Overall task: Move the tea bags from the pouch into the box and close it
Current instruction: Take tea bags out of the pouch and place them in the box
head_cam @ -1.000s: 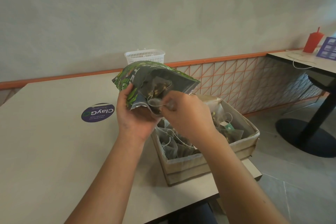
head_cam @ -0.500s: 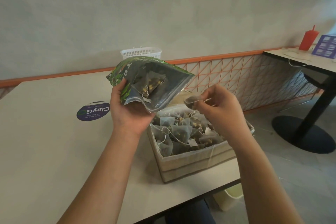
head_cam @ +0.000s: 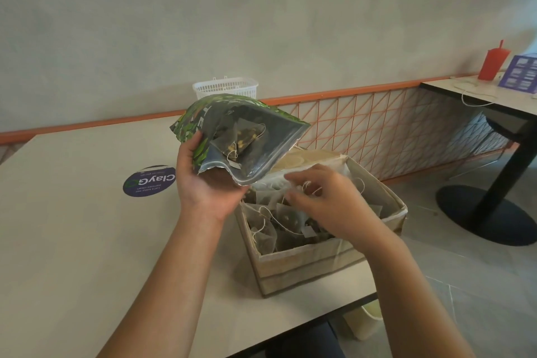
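My left hand (head_cam: 206, 183) grips the green leaf-print pouch (head_cam: 261, 131) by its lower edge and holds it tilted, mouth open toward the box. A pyramid tea bag (head_cam: 241, 136) with a string shows inside the pouch. The open cardboard box (head_cam: 305, 264) stands at the table's near right corner, with several tea bags (head_cam: 287, 218) piled in it. My right hand (head_cam: 334, 200) hovers low over the box's middle, fingers loosely spread among the strings. I see no bag pinched in it, though the fingertips are blurred.
The beige table (head_cam: 72, 227) carries a round purple sticker (head_cam: 149, 181) left of my hands and a white plastic basket (head_cam: 225, 88) at the wall. A second table (head_cam: 479, 93) at the right holds a red cup (head_cam: 494, 64). A pale bin (head_cam: 366, 320) stands under the table's edge.
My right hand drew a tea bag out of the pouch, carried it right, then dropped down over the box, where its fingers have loosened. The pouch stayed raised in my left hand.
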